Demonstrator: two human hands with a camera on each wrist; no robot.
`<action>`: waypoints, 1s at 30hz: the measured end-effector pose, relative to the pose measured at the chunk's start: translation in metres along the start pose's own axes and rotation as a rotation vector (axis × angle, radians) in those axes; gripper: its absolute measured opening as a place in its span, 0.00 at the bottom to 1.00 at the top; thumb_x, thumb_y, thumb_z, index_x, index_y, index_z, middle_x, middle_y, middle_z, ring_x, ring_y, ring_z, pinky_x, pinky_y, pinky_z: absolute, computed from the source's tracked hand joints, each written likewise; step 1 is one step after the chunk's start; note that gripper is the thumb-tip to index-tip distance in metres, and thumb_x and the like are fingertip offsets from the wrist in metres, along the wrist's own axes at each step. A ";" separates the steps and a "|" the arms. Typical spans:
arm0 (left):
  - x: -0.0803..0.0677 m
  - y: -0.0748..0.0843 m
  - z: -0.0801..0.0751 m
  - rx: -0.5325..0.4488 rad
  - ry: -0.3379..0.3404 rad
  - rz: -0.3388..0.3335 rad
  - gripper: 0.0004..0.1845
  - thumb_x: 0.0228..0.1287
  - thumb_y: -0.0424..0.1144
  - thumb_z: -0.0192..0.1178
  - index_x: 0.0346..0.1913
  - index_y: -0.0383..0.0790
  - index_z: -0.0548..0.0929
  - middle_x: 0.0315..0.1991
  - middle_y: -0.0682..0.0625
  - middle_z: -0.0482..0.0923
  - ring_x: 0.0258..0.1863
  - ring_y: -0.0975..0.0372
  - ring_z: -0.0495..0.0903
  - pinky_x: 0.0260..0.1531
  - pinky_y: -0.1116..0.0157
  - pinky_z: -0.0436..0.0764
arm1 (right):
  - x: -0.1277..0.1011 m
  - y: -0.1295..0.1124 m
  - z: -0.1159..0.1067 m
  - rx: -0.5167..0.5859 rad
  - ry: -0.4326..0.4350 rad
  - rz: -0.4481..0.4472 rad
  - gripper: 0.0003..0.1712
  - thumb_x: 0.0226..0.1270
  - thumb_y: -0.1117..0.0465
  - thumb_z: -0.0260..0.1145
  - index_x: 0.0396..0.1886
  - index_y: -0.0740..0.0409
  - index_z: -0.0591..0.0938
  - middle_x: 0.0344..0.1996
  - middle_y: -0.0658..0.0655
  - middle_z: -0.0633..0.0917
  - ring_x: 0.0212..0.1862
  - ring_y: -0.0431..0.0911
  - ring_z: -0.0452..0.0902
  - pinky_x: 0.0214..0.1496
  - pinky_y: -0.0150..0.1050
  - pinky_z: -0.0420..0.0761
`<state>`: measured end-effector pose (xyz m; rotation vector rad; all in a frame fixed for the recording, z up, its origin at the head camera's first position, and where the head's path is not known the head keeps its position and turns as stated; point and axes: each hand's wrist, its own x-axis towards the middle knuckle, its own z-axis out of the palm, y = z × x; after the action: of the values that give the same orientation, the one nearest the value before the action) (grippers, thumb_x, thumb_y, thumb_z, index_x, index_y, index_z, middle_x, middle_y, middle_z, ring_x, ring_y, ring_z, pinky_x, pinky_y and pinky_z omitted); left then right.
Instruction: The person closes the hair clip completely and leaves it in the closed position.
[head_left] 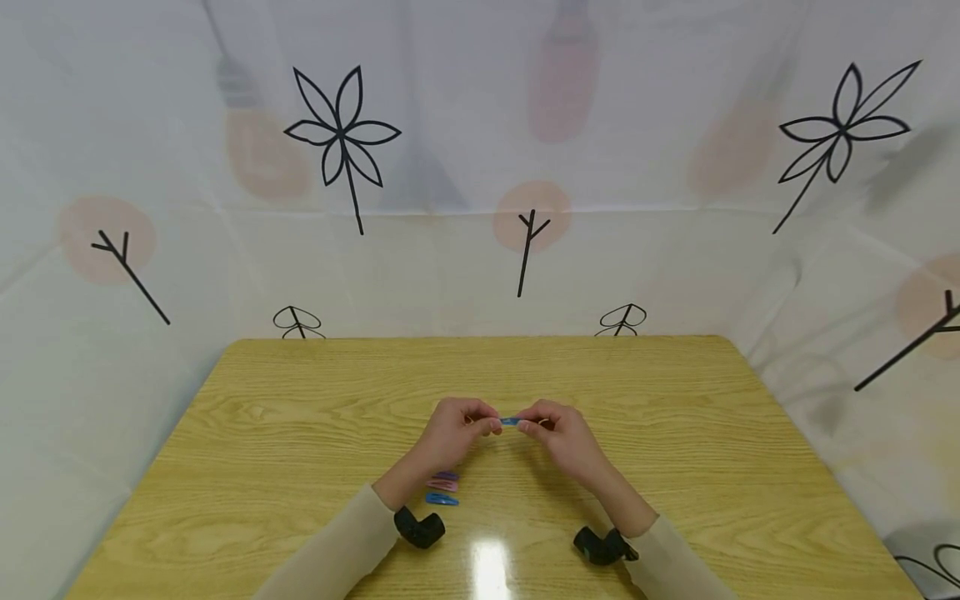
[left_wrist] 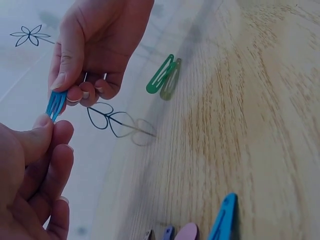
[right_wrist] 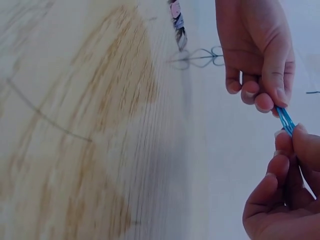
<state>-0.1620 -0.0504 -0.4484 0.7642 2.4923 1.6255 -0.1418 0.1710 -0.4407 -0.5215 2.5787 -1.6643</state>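
A small blue snap hair clip is held up above the table between both hands. My left hand pinches one end between thumb and forefinger. The opposite end is pinched the same way by my right hand. In the left wrist view the clip shows narrow parallel strips; the right wrist view also shows it, its ends hidden by fingertips. Near my left wrist lie another blue hair clip, a pink clip and a purple clip, partly hidden by the arm.
A green hair clip appears beyond the hands in the left wrist view, with an olive clip shape beside it, perhaps a reflection. Everything is over a wood-grain table. A white cloth with plant drawings hangs behind and at the sides.
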 end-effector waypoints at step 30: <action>-0.003 0.004 -0.002 -0.028 -0.033 -0.001 0.08 0.71 0.35 0.60 0.41 0.34 0.88 0.34 0.50 0.86 0.37 0.56 0.81 0.35 0.64 0.77 | -0.003 0.003 0.000 0.022 -0.004 -0.090 0.09 0.72 0.64 0.63 0.39 0.65 0.87 0.32 0.65 0.82 0.28 0.43 0.69 0.32 0.35 0.71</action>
<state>-0.1581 -0.0517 -0.4445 0.7798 2.4420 1.6304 -0.1401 0.1730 -0.4432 -0.6481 2.5668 -1.7145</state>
